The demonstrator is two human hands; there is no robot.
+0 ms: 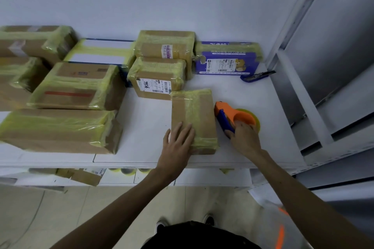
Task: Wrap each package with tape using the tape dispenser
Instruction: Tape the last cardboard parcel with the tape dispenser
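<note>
L hand (179,141) lies flat on box (195,113), fingers straight. R hand (245,138) grips dispenser (232,116), fingers curled, just right of box.

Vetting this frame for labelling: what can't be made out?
Head view:
Near end of the tape dispenser: covered by the right hand.
Near corner of the small package: under the left hand.
Fine print on the label: too small.
The leftmost packages: cut by frame edge.

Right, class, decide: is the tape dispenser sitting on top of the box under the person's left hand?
No, the orange tape dispenser rests on the table beside the box, held by the right hand.
</note>
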